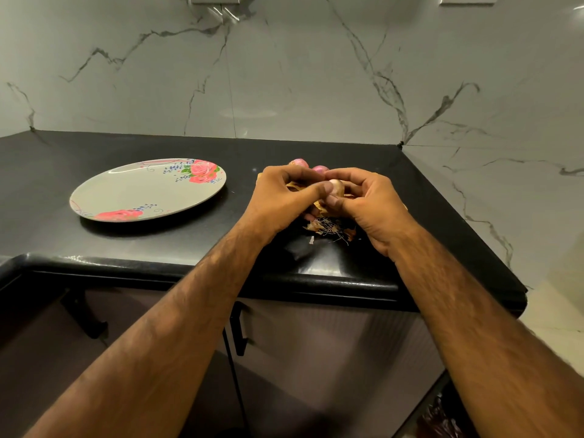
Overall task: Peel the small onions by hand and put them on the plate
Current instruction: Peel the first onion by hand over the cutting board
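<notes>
A grey marble-veined wall (284, 74) is seen behind and to the right of a black counter (126, 248), whose rounded front edge is caught by the light. Dark cabinet doors (316, 343) are set below the counter, and a black handle (240, 330) is fixed near the gap between them.

An oval plate (139, 191), pale with pink flowers printed at its far and near rims, is laid flat on the left part of the counter, well apart from the hands. Nothing is carried on it.

Both forearms are stretched forward from the bottom of the view and brought together over the right part of the counter. The left hand (278, 197) is curled inward, with its thumb pressed against a small onion (336, 186). The right hand (369, 203) is curled likewise from the other side, and the same onion is pinched between its thumb and fingers. The onion is thus held above the counter by both hands, and a pale, shiny patch of it is shown between the thumbs.

A loose heap of dry peel and root threads (328, 229) is spread on the counter just under the hands. Two more pinkish onions (300, 162) are partly seen just behind the fingers; whether they are peeled cannot be told.
</notes>
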